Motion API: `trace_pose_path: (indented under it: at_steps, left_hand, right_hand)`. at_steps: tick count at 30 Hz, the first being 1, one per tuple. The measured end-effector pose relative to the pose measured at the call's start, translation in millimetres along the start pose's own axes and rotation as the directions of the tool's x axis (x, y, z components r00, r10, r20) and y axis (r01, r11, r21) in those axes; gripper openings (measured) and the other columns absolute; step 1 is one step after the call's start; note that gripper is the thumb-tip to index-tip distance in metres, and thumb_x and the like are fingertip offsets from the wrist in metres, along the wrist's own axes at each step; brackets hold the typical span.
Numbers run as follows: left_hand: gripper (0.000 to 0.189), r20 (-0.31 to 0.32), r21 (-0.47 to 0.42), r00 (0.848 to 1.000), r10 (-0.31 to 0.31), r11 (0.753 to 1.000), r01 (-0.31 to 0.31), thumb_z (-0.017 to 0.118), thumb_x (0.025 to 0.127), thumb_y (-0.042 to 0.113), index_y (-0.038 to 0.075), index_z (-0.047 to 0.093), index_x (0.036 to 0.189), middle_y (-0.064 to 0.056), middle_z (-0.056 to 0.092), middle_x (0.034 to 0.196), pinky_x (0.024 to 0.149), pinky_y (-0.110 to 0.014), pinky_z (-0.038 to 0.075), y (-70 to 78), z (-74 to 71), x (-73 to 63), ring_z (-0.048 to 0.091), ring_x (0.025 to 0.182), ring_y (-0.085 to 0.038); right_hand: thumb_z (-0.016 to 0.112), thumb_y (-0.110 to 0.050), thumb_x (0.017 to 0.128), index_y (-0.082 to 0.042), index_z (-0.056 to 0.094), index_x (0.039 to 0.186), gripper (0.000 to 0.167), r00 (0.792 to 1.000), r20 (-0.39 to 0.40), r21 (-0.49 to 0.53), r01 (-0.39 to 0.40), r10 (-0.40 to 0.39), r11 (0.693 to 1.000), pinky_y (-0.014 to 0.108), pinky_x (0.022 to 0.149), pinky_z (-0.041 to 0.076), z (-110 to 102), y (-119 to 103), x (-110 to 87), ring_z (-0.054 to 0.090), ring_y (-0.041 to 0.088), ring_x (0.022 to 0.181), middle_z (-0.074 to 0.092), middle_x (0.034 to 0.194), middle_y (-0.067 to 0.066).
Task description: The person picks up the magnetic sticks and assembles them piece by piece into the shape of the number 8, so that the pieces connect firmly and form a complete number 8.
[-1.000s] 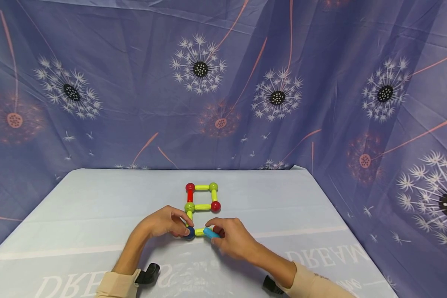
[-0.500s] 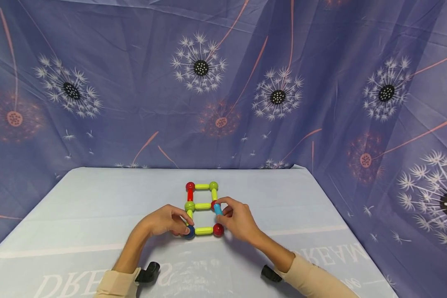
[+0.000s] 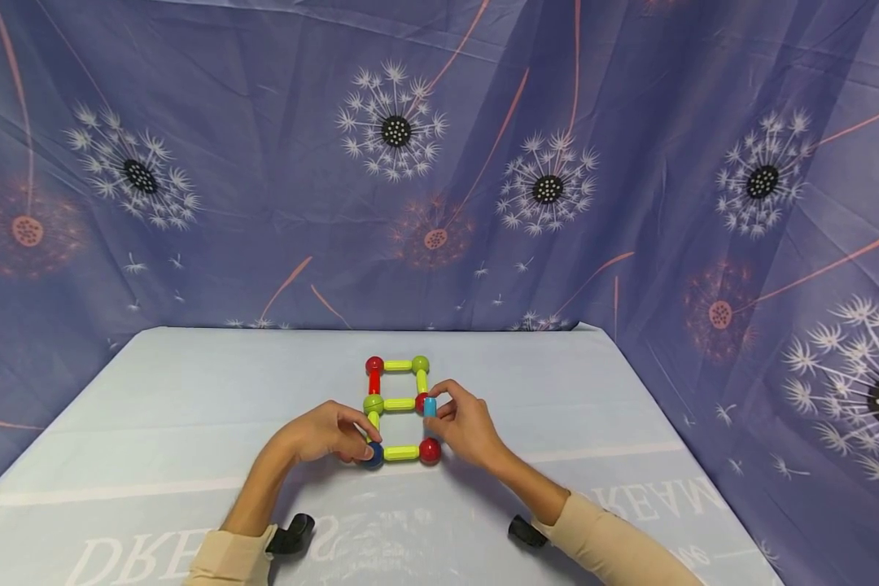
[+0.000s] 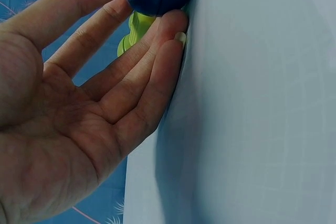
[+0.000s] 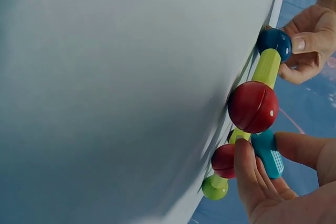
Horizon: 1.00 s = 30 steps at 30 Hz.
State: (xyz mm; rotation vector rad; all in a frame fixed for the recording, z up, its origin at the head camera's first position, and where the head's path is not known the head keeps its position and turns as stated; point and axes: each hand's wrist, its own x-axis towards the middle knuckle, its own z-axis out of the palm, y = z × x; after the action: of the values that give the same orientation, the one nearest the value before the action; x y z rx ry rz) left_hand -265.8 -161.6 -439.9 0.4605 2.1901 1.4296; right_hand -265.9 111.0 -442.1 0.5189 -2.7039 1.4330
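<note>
Magnetic balls and rods lie joined on the table as two squares, one nearer than the other. My left hand (image 3: 327,433) pinches the dark blue ball (image 3: 373,456) at the near left corner, its thumb on the ball. Between thumb and fingers, my right hand (image 3: 469,429) holds a light blue magnetic rod (image 3: 430,407). In the head view the rod lies over part of the middle red ball (image 3: 421,402), in line with the near red ball (image 3: 430,451) and apart from it. A yellow-green rod (image 3: 401,453) joins the blue ball and the near red ball.
The far square has a red ball (image 3: 374,365), a green ball (image 3: 421,364), a red rod (image 3: 374,382) and yellow-green rods. A pale printed cloth (image 3: 190,407) covers the table. Purple dandelion-print fabric (image 3: 264,163) hangs behind and at the sides.
My right hand has moved up and away from the near red ball, carrying the light blue rod to the right side's gap, and has turned the rod upright in view. My left hand stays.
</note>
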Motion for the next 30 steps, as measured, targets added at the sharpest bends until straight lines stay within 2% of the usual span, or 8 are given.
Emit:
trace_pose_path:
  at_steps: [11, 30]
  left_hand:
    - [0.026, 0.003, 0.006, 1.0, -0.002, 1.0, 0.002, 0.081, 0.084, 0.013, 0.001, 0.076, 0.106, -0.009, 0.077, 0.087, 0.071, -0.035, 0.058, 1.4, 0.1, 1.1, 0.071, 0.077, -0.018]
    - [0.026, 0.004, -0.005, 1.0, -0.005, 1.0, 0.005, 0.081, 0.084, 0.012, 0.0, 0.075, 0.106, -0.008, 0.076, 0.086, 0.07, -0.034, 0.057, 0.8, 0.6, 0.5, 0.069, 0.076, -0.016]
  right_hand:
    - [0.077, -0.01, 0.087, -0.008, 0.065, 0.115, 0.03, 0.999, 0.044, -0.033, 0.008, -0.007, 0.999, 0.026, 0.059, 0.051, 3.6, 2.5, 1.4, 0.065, 0.009, 0.069, 0.074, 0.081, 0.003]
    - [0.076, -0.014, 0.088, -0.001, 0.062, 0.117, 0.035, 0.993, 0.092, -0.018, -0.075, 0.076, 0.997, 0.026, 0.06, 0.053, 3.5, 3.9, 3.5, 0.066, 0.01, 0.067, 0.076, 0.086, 0.006]
